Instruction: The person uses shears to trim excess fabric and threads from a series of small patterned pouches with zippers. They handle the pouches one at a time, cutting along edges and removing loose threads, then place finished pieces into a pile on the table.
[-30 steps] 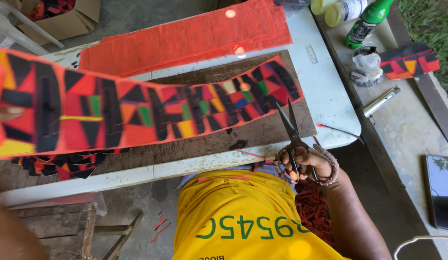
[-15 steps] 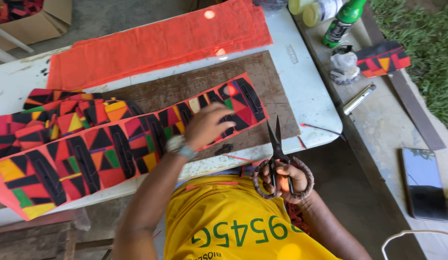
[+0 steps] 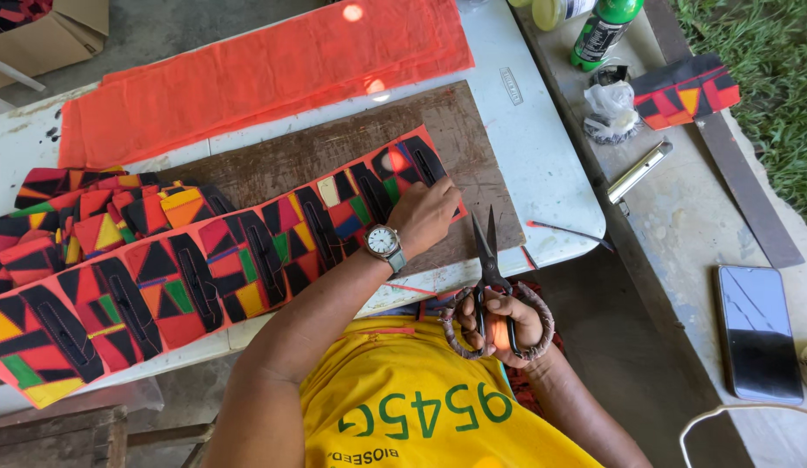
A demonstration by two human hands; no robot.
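A long strip of red, black, yellow and green patterned fabric (image 3: 204, 277) lies across a brown board (image 3: 334, 147) on the white table (image 3: 542, 147). My left hand (image 3: 425, 217), a watch on its wrist, presses flat on the strip's right end. The strip's left part lies bunched in folds at the table's left edge. My right hand (image 3: 499, 325) grips black scissors (image 3: 488, 251) by their wrapped handles, just off the table's front edge. The blades point up and are almost closed, close to the left hand.
Folded orange fabric (image 3: 265, 69) lies behind the board. On the concrete ledge to the right are a green bottle (image 3: 605, 30), a patterned fabric piece (image 3: 685, 91), a plastic bag (image 3: 609, 108), a metal tool (image 3: 639, 172), a long flat bar (image 3: 741, 182) and a phone (image 3: 757, 334). A cardboard box (image 3: 39, 35) stands at top left.
The strip, held up stretched a second ago, now lies on the board. My left hand came in from the far left onto its right end. The scissors stayed in my right hand.
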